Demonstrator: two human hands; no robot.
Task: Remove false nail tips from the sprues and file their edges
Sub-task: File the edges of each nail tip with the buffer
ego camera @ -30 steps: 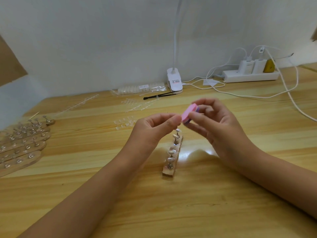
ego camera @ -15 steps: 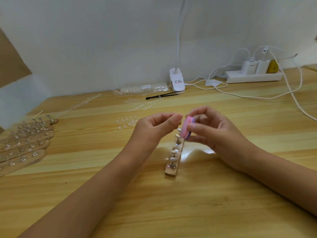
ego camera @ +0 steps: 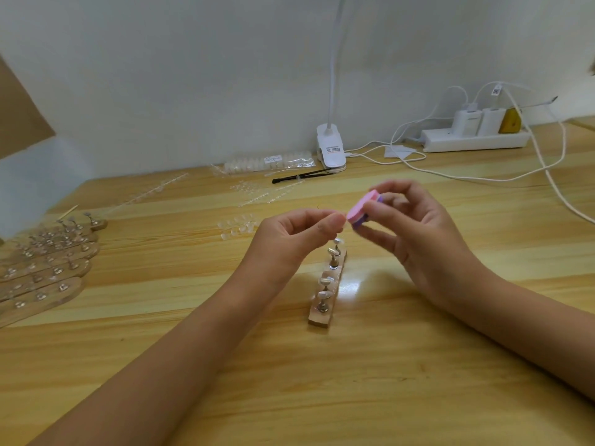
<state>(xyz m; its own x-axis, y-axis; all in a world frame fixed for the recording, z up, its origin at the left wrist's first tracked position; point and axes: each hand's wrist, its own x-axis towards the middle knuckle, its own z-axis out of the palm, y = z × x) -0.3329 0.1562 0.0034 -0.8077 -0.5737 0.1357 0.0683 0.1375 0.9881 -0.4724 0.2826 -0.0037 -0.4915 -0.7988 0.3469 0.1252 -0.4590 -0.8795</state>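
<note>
Hands, two, meet above one wooden holder strip on the table. At least four nail tips sit on its metal pegs. The left hand has thumb and forefinger pressed together against the file; anything pinched between them is too small to see. The right hand pinches one pink-and-purple file block. Loose clear tips lie beyond, near bare sprues. About six more strips are fanned out far left. One power strip holds three plugs.
</note>
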